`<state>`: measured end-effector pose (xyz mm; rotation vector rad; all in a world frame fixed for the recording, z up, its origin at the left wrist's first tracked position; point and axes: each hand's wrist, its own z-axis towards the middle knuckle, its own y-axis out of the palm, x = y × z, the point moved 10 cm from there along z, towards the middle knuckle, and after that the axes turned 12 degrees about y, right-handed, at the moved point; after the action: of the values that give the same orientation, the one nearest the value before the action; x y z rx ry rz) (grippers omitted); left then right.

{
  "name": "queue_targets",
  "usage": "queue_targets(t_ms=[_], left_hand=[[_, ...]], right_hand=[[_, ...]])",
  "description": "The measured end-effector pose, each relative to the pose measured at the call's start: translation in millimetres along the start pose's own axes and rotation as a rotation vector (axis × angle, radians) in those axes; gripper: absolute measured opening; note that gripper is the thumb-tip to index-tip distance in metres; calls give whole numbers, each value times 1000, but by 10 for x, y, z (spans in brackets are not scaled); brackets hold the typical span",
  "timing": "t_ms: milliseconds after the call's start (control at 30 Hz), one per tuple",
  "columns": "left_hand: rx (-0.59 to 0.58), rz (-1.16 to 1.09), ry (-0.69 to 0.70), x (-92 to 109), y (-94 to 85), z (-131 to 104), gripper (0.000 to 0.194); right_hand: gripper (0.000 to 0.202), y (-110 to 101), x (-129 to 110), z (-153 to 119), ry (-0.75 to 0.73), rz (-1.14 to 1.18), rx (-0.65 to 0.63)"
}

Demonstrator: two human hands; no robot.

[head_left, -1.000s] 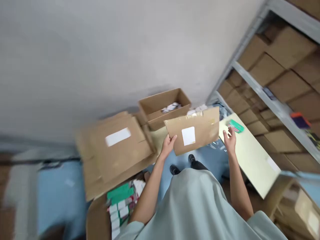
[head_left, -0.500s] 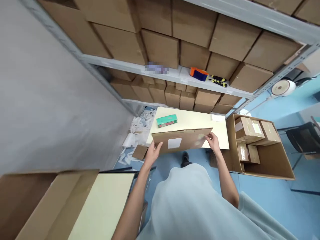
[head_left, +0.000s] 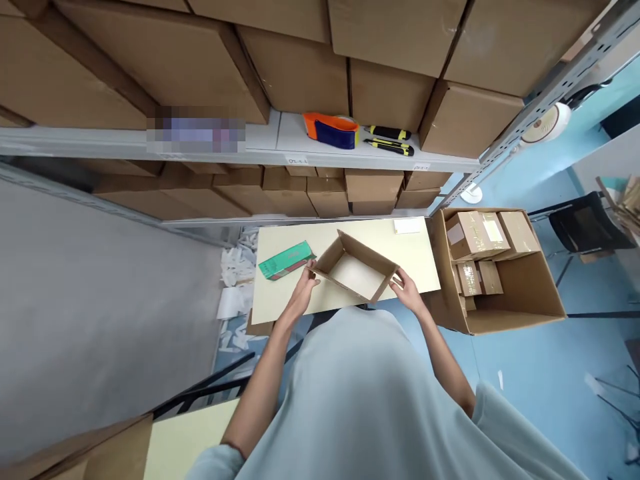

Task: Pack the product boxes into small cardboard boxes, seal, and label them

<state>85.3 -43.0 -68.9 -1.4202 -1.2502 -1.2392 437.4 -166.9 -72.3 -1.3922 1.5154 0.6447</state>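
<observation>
An open cardboard box is held between my hands over the pale yellow tabletop, its open side facing up so its light inner bottom shows. My left hand grips its left corner, close to a green box lying on the table. At the right corner, my right hand has its fingers closed on the cardboard. A white paper lies at the table's back right.
A large carton with several taped boxes stands right of the table. Behind, a shelf bears cartons, an orange-and-blue tape dispenser and cutters. Paper scraps lie at left.
The cardboard has gone from a flat-looking, side-on shape with a white label to an opened box with its inside visible. The view has shifted right and nearer the shelf.
</observation>
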Motion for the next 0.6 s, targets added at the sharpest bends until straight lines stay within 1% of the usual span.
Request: queue_targets(t_ms=[100, 167, 200, 233, 300, 367, 433, 467, 533, 600], left_hand=[[97, 50, 76, 186, -32, 29, 37], [176, 178, 143, 367, -80, 71, 36], [195, 265, 172, 460, -86, 99, 35], [191, 355, 200, 548, -70, 132, 33], [140, 512, 257, 696, 13, 191, 24], [82, 606, 301, 786, 112, 207, 15], [61, 626, 305, 805, 182, 165, 12], [57, 600, 288, 785, 210, 126, 11], [38, 479, 221, 683, 272, 28, 13], [-12, 326, 141, 548, 349, -80, 22]], right_hand=[[96, -20, 88, -155, 97, -12, 131], [93, -32, 102, -290, 167, -68, 202], [91, -22, 85, -351, 194, -113, 218], [89, -3, 52, -401, 211, -163, 224], [88, 44, -54, -450, 215, -253, 225], [88, 89, -199, -420, 179, -311, 224], [83, 128, -351, -327, 115, -357, 210], [78, 141, -415, -269, 82, -381, 196], [65, 153, -504, -159, 26, -424, 150], [54, 137, -530, -83, -9, -456, 83]])
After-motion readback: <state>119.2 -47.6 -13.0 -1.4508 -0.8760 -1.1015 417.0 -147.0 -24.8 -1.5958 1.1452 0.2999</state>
